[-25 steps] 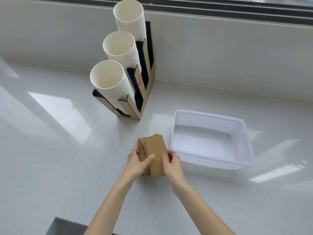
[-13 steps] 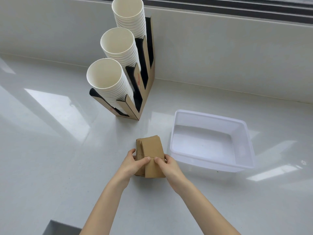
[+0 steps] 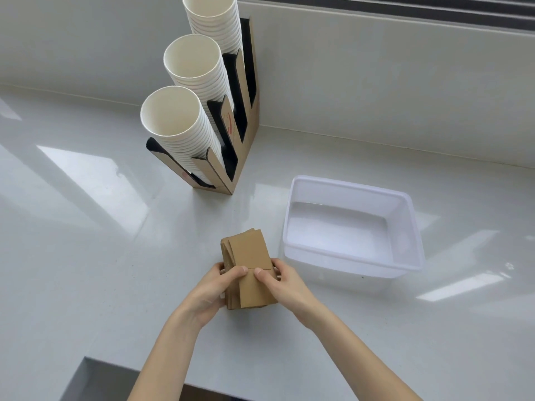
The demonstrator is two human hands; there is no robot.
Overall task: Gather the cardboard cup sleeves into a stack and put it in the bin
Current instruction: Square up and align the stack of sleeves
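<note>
Head view: my left hand (image 3: 212, 290) and right hand (image 3: 282, 285) grip 1 stack of cardboard sleeves (image 3: 249, 267); 1 bin (image 3: 411, 227) sits at 3 o'clock, 3 cup stacks (image 3: 185, 134) at 11.

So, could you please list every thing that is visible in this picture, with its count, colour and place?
brown cardboard cup sleeves: one stack, exact count unclear, brown, on the counter left of the bin, held by both hands
translucent white plastic bin: one, white, empty, right of the sleeves
white paper cups: three nested columns, white, in the holder at the back
brown and black cardboard cup holder: one, by the wall
glossy white counter: one, under everything
left hand: gripping the stack's left side
right hand: gripping the stack's right side
</note>
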